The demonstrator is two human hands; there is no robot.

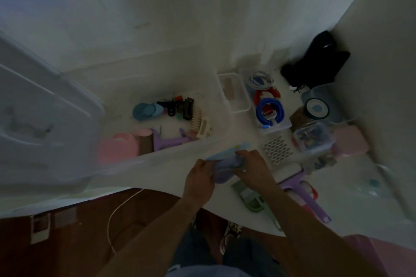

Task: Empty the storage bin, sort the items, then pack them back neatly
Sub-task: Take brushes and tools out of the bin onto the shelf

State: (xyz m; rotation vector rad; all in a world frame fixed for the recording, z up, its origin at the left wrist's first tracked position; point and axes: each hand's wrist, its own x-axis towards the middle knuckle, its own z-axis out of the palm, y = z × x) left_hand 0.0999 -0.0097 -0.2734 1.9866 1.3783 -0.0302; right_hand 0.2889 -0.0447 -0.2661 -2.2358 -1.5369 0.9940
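Note:
A large clear storage bin (171, 159) stands on the white table, with its lid (40, 105) propped up at the left. Inside lie a pink bowl (118, 148), a blue round item (146, 110), black clips (180, 105), a cream comb (200, 125) and a purple tool (171, 141). Just in front of the bin's near wall, my left hand (199, 181) and my right hand (253, 168) both grip a soft pale purple-blue item (225, 167). What it is I cannot tell in the blur.
To the right sit a small empty white tray (242, 109), a clear tray (273, 129) with white, red and blue cables, a white mesh mat (278, 148), small lidded boxes (313, 139), a pink lid (351, 144), a black bag (319, 65), a purple scraper (304, 193) and a green grater (251, 198).

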